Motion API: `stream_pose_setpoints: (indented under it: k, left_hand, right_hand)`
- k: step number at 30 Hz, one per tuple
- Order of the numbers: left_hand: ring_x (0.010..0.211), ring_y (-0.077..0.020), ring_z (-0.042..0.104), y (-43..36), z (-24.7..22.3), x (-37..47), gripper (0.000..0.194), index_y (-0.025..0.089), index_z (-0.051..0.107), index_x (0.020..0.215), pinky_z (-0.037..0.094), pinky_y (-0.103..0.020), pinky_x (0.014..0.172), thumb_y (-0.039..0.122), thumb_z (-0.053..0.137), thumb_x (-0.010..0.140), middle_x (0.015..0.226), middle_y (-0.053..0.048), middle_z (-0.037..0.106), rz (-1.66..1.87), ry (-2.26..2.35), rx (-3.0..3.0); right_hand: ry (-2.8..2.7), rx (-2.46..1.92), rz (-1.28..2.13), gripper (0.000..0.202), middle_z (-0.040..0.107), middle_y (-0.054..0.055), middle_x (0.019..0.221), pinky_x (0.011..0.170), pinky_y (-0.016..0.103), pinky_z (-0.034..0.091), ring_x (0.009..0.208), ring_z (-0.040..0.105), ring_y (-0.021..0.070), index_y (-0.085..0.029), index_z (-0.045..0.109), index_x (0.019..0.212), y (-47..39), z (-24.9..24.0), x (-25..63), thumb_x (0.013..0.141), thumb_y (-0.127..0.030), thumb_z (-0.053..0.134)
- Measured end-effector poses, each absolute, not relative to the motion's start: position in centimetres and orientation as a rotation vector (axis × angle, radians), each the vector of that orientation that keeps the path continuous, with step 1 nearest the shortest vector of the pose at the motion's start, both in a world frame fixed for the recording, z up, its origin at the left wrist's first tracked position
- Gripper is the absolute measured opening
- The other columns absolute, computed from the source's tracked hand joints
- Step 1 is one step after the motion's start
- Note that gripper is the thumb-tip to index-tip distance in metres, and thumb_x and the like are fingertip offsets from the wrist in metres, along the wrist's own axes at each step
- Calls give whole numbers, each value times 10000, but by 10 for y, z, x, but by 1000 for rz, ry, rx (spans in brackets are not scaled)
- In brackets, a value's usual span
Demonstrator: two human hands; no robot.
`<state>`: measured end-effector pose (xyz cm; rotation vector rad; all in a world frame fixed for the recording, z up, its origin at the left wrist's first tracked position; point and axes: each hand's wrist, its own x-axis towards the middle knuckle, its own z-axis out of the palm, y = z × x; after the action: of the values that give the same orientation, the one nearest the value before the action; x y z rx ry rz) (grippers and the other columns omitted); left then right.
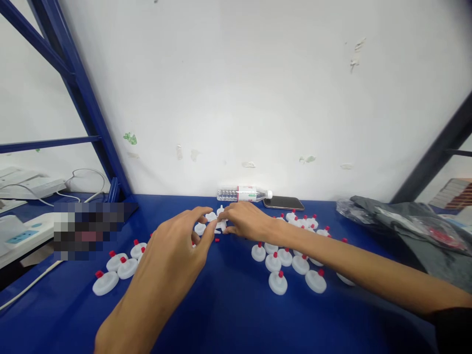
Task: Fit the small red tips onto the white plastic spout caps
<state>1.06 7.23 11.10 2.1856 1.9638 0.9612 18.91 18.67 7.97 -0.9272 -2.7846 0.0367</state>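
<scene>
My left hand (pixel 180 241) is raised over the blue table, thumb and index finger apart, the others loosely curled, with nothing visible between them. My right hand (pixel 245 219) reaches in from the right, its fingers closed around a white piece (pixel 222 226) at the edge of a small white cluster; the fingers partly hide it. Beside the cluster are round white pieces with nozzles (pixel 199 228). A small loose red cap (pixel 217 240) lies just below. White discs with red caps stand in a right group (pixel 273 262) and a left group (pixel 105 283), partly hidden by my arms.
A clear plastic bottle (pixel 247 194) lies along the wall, with a dark phone (pixel 283 203) beside it. Grey plastic bags (pixel 398 221) cover the right side. A white power strip (pixel 29 233) and cables sit at left. Blue metal frame posts (pixel 88 108) rise at both sides.
</scene>
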Motion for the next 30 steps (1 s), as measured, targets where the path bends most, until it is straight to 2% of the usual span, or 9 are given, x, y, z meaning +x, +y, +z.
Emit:
stream_pose_setpoints:
  k: [6, 10, 13, 15, 18, 21, 24, 27, 30]
  left_hand:
    - [693, -213, 714, 73, 108, 9, 405, 300, 682, 1246, 470, -334, 663, 502, 486, 955, 916, -5, 787, 927, 1945, 2150]
    - [700, -235, 723, 76, 103, 11, 457, 258, 667, 1298, 492, -369, 705, 505, 479, 962, 946, -39, 796, 871, 1949, 2114]
    - [829, -272, 749, 78, 101, 17, 559, 202, 617, 1378, 514, -392, 794, 538, 521, 942, 992, -67, 801, 898, 1886, 2097]
    - [897, -272, 753, 77, 102, 20, 577, 203, 616, 1380, 525, -378, 828, 554, 555, 927, 1020, -61, 804, 935, 1772, 2075]
    - [824, -245, 758, 73, 106, 23, 499, 261, 694, 1278, 543, -344, 795, 566, 623, 890, 931, -10, 814, 988, 1643, 2005]
    - [757, -225, 746, 71, 109, 23, 368, 316, 763, 1134, 537, -326, 732, 543, 654, 865, 833, 28, 802, 1037, 1628, 1943]
    - [729, -208, 720, 73, 107, 22, 295, 296, 778, 1072, 508, -323, 700, 455, 650, 858, 896, 13, 791, 1115, 1710, 2022]
    - [673, -210, 677, 76, 104, 21, 311, 236, 760, 1069, 463, -345, 688, 408, 630, 844, 831, -12, 759, 1067, 1855, 2166]
    - [666, -211, 643, 75, 100, 21, 266, 228, 717, 858, 412, -356, 682, 422, 540, 897, 738, -10, 713, 802, 1863, 2288]
  right_hand:
    - [-2520, -933, 446, 300, 775, 63, 1051, 846, 316, 542, 1003, 719, 226, -196, 739, 1022, 196, 84, 216, 841, -431, 786]
    - [-2323, -868, 855, 326, 772, 53, 1076, 861, 341, 560, 1005, 729, 227, -220, 717, 1059, 189, 89, 228, 813, -417, 803]
    - [-2238, -792, 1014, 395, 775, 42, 1071, 839, 349, 561, 986, 738, 226, -242, 651, 1149, 173, 99, 228, 816, -391, 804]
    - [-2236, -720, 995, 422, 782, 21, 1051, 897, 365, 534, 1017, 729, 224, -261, 618, 1170, 160, 106, 226, 811, -369, 814]
    - [-2261, -657, 886, 432, 794, -4, 1029, 986, 394, 478, 1068, 706, 225, -277, 605, 1164, 145, 115, 223, 805, -367, 827]
    - [-2319, -634, 852, 475, 792, -6, 1065, 984, 391, 474, 1109, 686, 231, -283, 609, 1186, 140, 121, 225, 782, -365, 846]
    - [-2403, -659, 866, 564, 765, 8, 1163, 942, 352, 504, 1171, 661, 230, -296, 591, 1283, 143, 125, 231, 782, -349, 844]
    - [-2547, -858, 755, 383, 758, 37, 1148, 839, 311, 528, 1080, 698, 215, -260, 652, 1254, 153, 122, 239, 883, -291, 742]
    - [-2678, -1132, 436, 176, 785, 66, 1000, 748, 316, 499, 905, 719, 210, -201, 755, 1068, 168, 107, 246, 925, -205, 653]
